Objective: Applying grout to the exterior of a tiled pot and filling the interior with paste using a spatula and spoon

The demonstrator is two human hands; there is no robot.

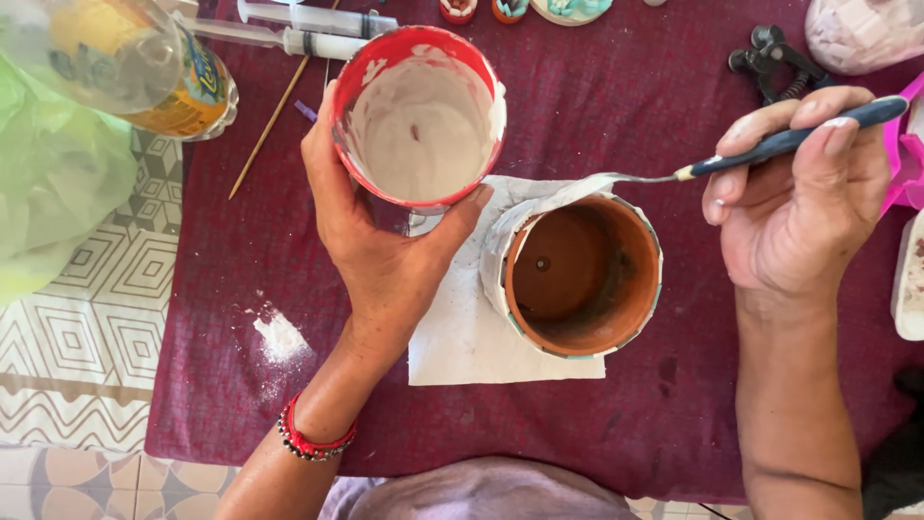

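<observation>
My left hand (371, 231) grips a red cup (420, 116) smeared inside with pale grey paste, held just above the cloth. My right hand (804, 193) holds a dark-handled palette knife (770, 147); its metal blade, loaded with white paste, touches the upper left rim of a terracotta pot (582, 274). The pot stands upright on a white paper sheet (462, 337), and its outer wall is coated in whitish paste with some coloured bits.
A maroon cloth (241, 289) covers the table, with spilled white powder (279, 339) on it. Two syringes (308, 29), a thin wooden stick (269, 125), a tilted bottle (144, 67), black nippers (775, 63) and a pink object (905, 154) lie around the edges.
</observation>
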